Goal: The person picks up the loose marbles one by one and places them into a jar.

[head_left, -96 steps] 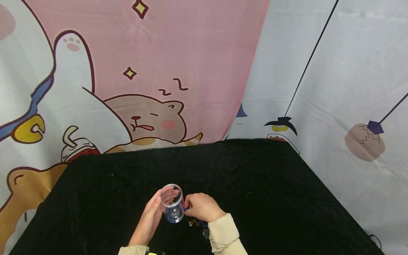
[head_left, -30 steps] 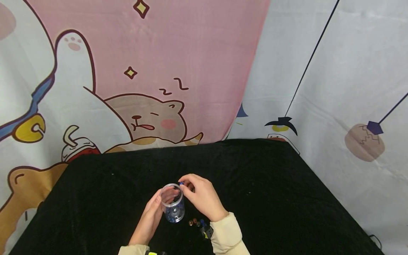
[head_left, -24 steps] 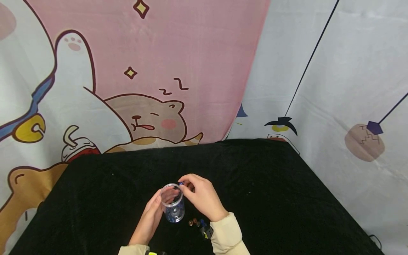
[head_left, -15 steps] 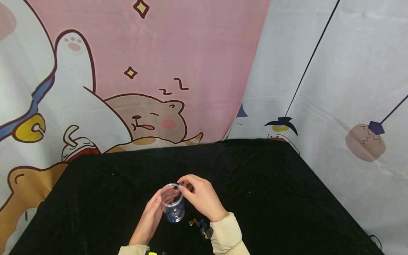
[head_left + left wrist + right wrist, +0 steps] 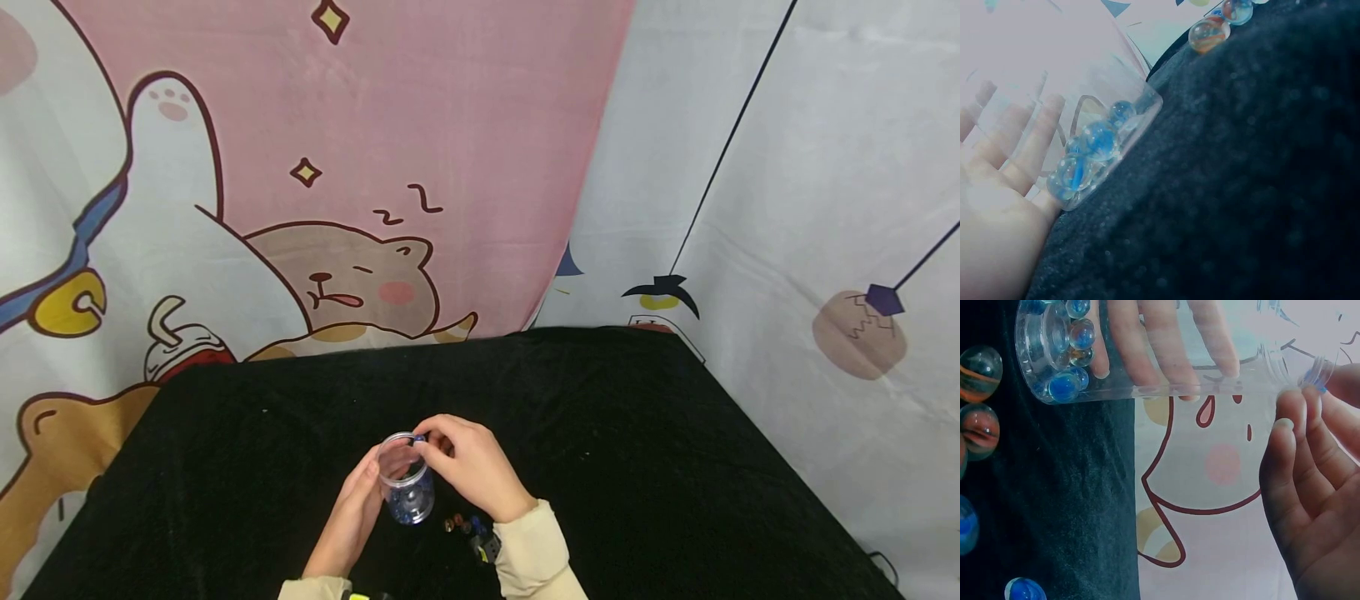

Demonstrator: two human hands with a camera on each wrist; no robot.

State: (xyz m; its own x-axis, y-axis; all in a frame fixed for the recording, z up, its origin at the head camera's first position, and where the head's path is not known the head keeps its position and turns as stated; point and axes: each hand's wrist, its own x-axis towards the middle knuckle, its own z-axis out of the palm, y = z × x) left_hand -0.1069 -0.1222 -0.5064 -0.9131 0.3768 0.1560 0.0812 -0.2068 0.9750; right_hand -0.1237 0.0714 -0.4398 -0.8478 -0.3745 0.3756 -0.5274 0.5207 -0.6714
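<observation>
The left hand (image 5: 356, 510) grips a jar (image 5: 406, 483), the right hand (image 5: 474, 464) pinches a blue marble (image 5: 419, 438), and only the wrist views clearly distinguish marbles inside (image 5: 1100, 140).

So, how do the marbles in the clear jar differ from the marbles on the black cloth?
The jar marbles look mostly blue; the cloth marbles include orange-swirled ones. The jar marbles cluster low in the clear jar; the cloth marbles lie loose nearby. Both are round and glassy.

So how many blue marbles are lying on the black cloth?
2 visible: one blue marble at the left edge of the right wrist view, a second blue marble at its bottom edge. More may be hidden.
</observation>
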